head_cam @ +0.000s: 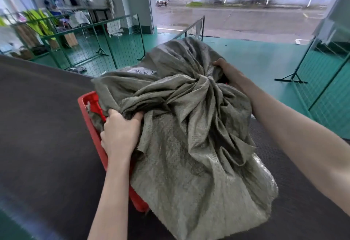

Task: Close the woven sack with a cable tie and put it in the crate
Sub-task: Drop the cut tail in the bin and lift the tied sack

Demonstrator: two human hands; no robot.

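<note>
A large grey-green woven sack (189,154) lies across a red plastic crate (89,118) and covers most of it. Its mouth is gathered into a tight bunch (203,82) near the top; I cannot make out the cable tie there. My left hand (119,133) grips a fold of the loose sack fabric at the crate's left rim. On the far right side of the sack, my right hand (227,71) clutches the fabric just beside the bunched neck. Only the crate's left wall and near corner show.
The crate sits on a dark mat (41,116) that spreads left and toward me. Green wire-mesh fence panels (106,39) stand behind on a green floor, with another panel and stand (295,77) at the right. A wet street lies beyond the open doorway.
</note>
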